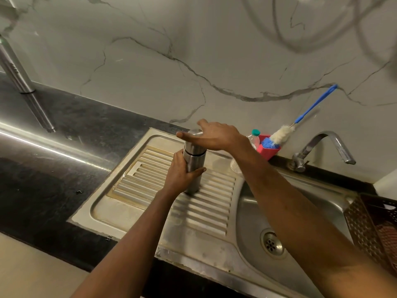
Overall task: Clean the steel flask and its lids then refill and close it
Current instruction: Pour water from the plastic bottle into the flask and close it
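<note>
Gripping steel flask [193,161] mid-body with left hand [181,172], upright on ribbed drainboard [150,175]. Holding right hand [217,136] flat over lid [193,147], fingers straight, grasping nothing. Best to pin base, curl round lid, twist squarely. Mind basin [300,211] drop rightward, red holder [268,150] behind; open tabletop [64,147] leftward.

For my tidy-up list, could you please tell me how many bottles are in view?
2: the steel flask on the drainboard, and a teal-capped plastic bottle beside the red holder. Others may be hidden.
</note>
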